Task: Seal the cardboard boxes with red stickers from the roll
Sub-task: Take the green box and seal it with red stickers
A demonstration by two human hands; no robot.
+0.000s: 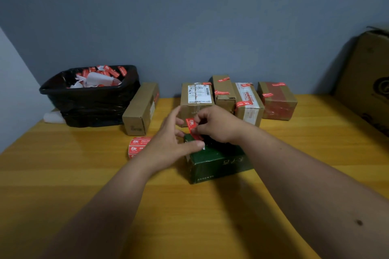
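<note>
A dark green box (219,160) lies in the middle of the wooden table (84,174). My right hand (214,124) hovers over its far end and pinches a red sticker (191,124) that stands up from the box's far left corner. My left hand (172,143) is beside it with fingers spread, its thumb lying on the box's top near the sticker. The roll of red stickers (137,146) lies on the table just left of my left hand, partly hidden by it.
A row of brown cardboard boxes (248,101) with red stickers stands at the wall. A long plain box (141,109) lies left of them. A black bin (90,94) with sticker waste stands at the back left. A large carton (368,82) leans at the right.
</note>
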